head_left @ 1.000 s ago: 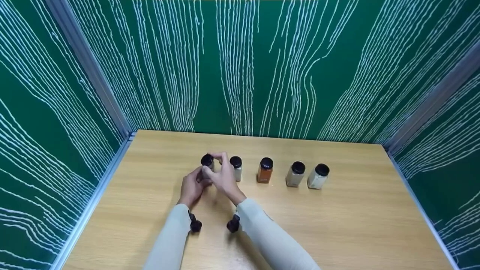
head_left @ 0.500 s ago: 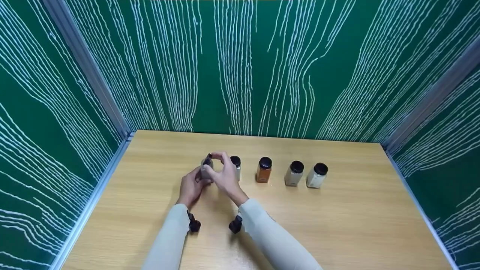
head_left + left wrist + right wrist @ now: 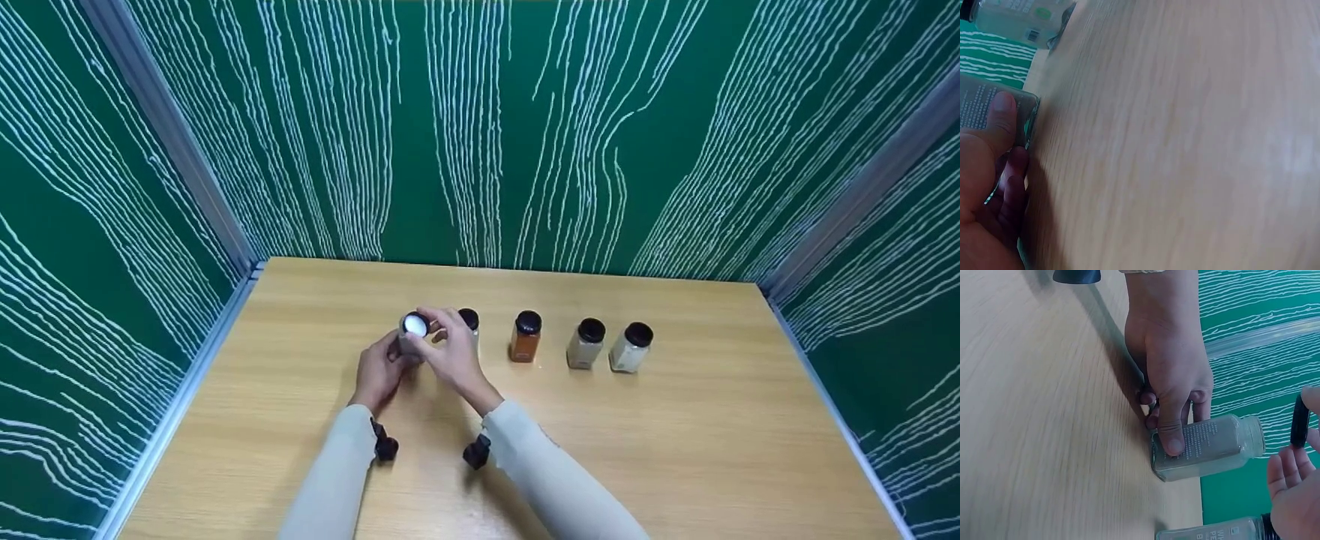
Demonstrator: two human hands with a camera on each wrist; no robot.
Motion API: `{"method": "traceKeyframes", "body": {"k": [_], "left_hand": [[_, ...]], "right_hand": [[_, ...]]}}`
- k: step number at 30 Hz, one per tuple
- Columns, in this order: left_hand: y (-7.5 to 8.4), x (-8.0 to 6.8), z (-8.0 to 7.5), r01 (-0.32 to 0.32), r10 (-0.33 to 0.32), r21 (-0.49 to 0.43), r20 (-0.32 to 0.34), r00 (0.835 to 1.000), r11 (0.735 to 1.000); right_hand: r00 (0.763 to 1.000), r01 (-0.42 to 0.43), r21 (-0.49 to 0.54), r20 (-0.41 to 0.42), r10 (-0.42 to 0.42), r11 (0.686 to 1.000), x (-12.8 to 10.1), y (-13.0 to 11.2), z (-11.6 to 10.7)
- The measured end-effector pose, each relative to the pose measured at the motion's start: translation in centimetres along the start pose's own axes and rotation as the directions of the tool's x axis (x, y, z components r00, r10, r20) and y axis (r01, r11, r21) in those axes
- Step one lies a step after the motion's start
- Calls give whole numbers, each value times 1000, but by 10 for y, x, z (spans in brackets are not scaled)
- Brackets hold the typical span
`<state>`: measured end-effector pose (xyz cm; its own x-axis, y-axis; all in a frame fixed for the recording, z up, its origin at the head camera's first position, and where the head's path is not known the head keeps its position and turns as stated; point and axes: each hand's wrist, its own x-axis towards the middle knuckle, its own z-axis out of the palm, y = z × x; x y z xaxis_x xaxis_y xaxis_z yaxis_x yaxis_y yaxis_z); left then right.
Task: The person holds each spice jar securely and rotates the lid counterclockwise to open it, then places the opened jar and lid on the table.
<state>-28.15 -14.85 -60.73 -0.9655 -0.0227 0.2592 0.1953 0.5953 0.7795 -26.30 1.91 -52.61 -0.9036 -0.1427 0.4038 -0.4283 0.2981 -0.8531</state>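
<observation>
My left hand (image 3: 377, 372) grips a square glass spice jar (image 3: 1207, 445) low on its side, thumb across the printed label. Greyish powder fills much of the jar, which stands upright on the table, its glass mouth uncovered in the right wrist view. Just above that mouth, my right hand (image 3: 456, 358) pinches the black lid (image 3: 1300, 422) between thumb and fingers. The lid is tipped up, so its white underside faces the head camera. Close to the right hand is a second capped jar (image 3: 469, 319), partly hidden by it.
Farther right along the same row stand a capped jar of orange spice (image 3: 525, 341), a greyish one (image 3: 585, 346) and a pale one (image 3: 631, 349). They rest on a wooden table (image 3: 675, 442) with green, white-streaked walls (image 3: 420, 150) behind and at both sides.
The lid was flat on the jar, black top showing; the right hand has lifted and tilted it until its white underside shows. The left hand keeps its hold on the jar.
</observation>
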Motion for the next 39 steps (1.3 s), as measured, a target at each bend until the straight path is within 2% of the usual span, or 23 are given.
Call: {"method": "traceKeyframes", "body": {"k": [6,14,23,29,33,39], "left_hand": [[2,-1,0,-21,21,-1,-9,1000,1000],[2,-1,0,-59,58,-66,-22,998,996],[3,-2,-1,-21,21,-115,-1,1000,993],[2,-2,0,-26,26,-82,-10,1000,996],[2,-1,0,-7,7,-43,-3,1000,999],[1,0,0,17,-17,-43,8,1000,999]], "right_hand": [[999,-18,26,33,17,999,-4,1,-4],[999,-11,15,53,10,1000,-8,3,-8],[997,18,-12,77,-17,1000,-14,10,-9],[994,10,-34,105,-6,999,-17,12,-7],[992,0,-43,127,6,999,-20,13,-7],[986,4,-71,165,8,997,-22,16,-6]]}}
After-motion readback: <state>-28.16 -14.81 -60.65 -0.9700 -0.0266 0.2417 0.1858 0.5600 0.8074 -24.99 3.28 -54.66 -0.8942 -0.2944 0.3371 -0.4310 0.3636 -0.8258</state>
